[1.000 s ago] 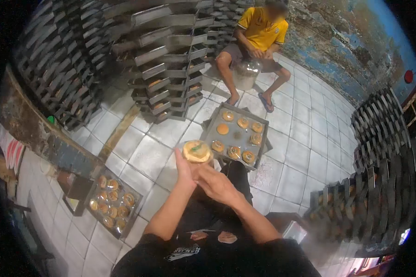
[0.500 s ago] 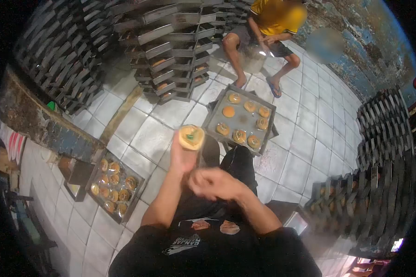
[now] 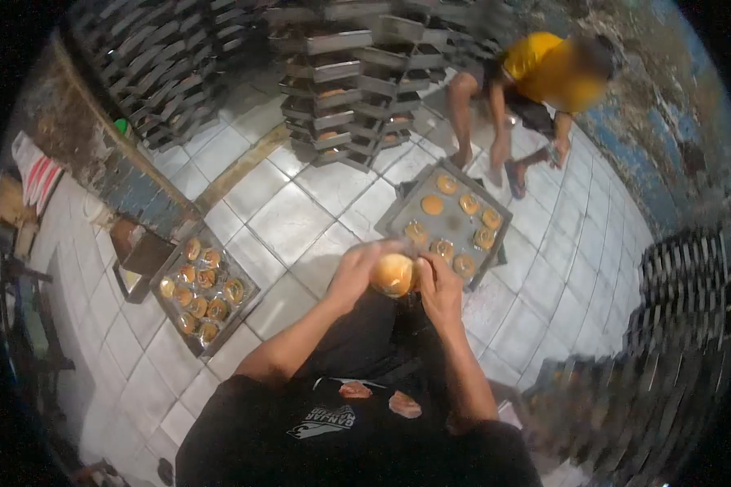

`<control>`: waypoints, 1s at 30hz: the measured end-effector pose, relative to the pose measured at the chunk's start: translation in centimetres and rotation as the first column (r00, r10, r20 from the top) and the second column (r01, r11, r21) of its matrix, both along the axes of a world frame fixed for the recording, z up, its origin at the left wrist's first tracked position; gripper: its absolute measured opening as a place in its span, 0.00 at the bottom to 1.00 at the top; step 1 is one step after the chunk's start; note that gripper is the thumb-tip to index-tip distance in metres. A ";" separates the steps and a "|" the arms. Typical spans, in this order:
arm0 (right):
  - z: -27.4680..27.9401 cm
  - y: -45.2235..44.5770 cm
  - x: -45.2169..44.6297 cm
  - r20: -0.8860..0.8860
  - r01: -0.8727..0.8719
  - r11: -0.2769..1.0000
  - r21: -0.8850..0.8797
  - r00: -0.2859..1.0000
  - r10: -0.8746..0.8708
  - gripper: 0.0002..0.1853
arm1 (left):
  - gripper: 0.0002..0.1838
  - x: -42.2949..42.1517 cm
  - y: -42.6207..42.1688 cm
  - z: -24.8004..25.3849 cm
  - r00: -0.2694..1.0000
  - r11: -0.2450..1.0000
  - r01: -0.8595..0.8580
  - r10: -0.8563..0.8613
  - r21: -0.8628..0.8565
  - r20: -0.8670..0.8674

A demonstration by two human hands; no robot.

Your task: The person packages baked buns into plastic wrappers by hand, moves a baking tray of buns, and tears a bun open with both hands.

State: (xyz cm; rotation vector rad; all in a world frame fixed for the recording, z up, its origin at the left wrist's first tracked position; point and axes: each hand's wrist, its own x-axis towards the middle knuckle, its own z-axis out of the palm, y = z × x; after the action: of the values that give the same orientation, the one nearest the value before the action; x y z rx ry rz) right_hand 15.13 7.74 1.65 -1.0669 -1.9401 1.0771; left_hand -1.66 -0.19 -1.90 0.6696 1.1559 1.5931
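Note:
A round golden bun [image 3: 394, 275] is held up between my two hands, above my lap. My left hand [image 3: 356, 272] has its fingers over the bun's left and far side. At the bun's right side, my right hand [image 3: 440, 290] pinches with thumb and fingers. Whether a wrapper is around the bun is hard to make out. Just beyond my hands lies a metal tray [image 3: 398, 211] with several round buns, some in clear wrapping.
A second tray [image 3: 248, 302] of wrapped buns is on the tiled floor at the left. Stacked metal trays [image 3: 337, 73] rise at the back, with more stacks [image 3: 682, 284] at the right. A person in yellow [image 3: 536, 69] sits beyond the near tray.
The bun has turned from its green-marked face to its golden side. My right hand has come up to it. The person in yellow has leaned over, with one arm reaching down toward the tray.

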 end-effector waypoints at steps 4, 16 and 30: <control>2.9 0.0 0.1 0.129 -0.102 0.969 0.225 0.989 0.074 0.08 | 0.15 0.2 1.1 -0.8 0.927 0.972 -0.151 0.203 0.179 -0.315; -2.0 -0.6 3.0 -0.132 -0.093 0.731 -0.676 0.991 0.003 0.15 | 0.11 -1.5 -3.3 -2.4 0.768 0.941 -0.307 0.333 0.141 -0.547; -9.5 7.4 9.6 0.167 0.260 0.780 0.569 0.892 -0.419 0.21 | 0.20 2.0 3.3 -1.8 0.824 0.996 0.048 -0.080 -0.071 -0.561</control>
State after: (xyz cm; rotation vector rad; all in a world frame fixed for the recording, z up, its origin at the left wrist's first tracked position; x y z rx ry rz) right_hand 24.78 15.12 -7.82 -1.2269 -1.9819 0.1512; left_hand 0.32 3.10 -3.66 1.1851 1.5776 1.3298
